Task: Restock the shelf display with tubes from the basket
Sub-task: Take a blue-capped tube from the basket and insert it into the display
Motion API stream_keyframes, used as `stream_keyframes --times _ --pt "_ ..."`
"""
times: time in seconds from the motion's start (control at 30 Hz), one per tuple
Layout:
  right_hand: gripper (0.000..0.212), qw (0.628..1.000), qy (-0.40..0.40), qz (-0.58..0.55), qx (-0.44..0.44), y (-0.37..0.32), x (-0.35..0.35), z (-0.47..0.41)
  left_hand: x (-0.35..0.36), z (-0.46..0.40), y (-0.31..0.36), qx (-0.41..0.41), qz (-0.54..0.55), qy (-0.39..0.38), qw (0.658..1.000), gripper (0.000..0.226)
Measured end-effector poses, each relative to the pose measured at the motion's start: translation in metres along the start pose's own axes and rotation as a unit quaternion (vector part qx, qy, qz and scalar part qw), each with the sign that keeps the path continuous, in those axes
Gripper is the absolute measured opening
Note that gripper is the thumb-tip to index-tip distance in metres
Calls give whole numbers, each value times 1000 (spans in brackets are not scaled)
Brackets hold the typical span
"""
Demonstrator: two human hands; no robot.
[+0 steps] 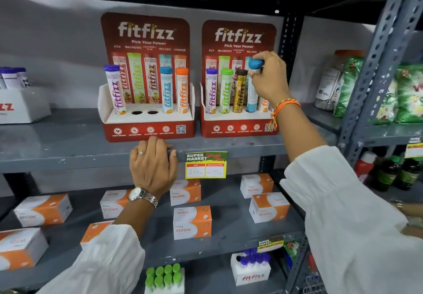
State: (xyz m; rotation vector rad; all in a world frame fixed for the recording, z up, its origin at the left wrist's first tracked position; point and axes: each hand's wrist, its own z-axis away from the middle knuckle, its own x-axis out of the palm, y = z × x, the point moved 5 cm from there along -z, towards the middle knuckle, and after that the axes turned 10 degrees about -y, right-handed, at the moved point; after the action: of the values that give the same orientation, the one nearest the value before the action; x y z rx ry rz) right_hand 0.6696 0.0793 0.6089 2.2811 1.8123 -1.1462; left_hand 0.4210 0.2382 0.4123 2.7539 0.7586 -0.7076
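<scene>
We see the right hand [267,80] gripping a slim blue-capped tube [253,85] — upright in the right-hand red cardboard display [238,128]; the left hand [152,165] rests, fingers curled, on the grey metal shelf edge [68,158].

Two red fitfizz display stands sit side by side on the upper shelf. The left stand [148,119] at about eleven o'clock holds three tubes, one purple-capped [113,88], one blue-capped [166,88] and one orange-capped [182,90], with two empty holes [144,112] between them. The right stand [238,122] at one o'clock holds five tubes: purple [211,90], green [226,90], gold [240,91], blue [253,87] and a partly hidden orange one [263,106]. On the shelf below I count eight orange-and-white Vizinc boxes [192,221]. At six o'clock stands one tray of eight green-capped tubes [163,276]. One yellow price tag [206,165] hangs on the shelf edge.
</scene>
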Motion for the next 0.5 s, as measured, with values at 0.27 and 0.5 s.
stream_keyframes --times 0.27,0.5 --pt "36 998 -32 24 46 -5 -3 -4 1 0 -1 0 1 0 1000 24" --pt "23 985 -115 106 77 -18 -7 -13 1 0 -1 1 5 4 1000 25"
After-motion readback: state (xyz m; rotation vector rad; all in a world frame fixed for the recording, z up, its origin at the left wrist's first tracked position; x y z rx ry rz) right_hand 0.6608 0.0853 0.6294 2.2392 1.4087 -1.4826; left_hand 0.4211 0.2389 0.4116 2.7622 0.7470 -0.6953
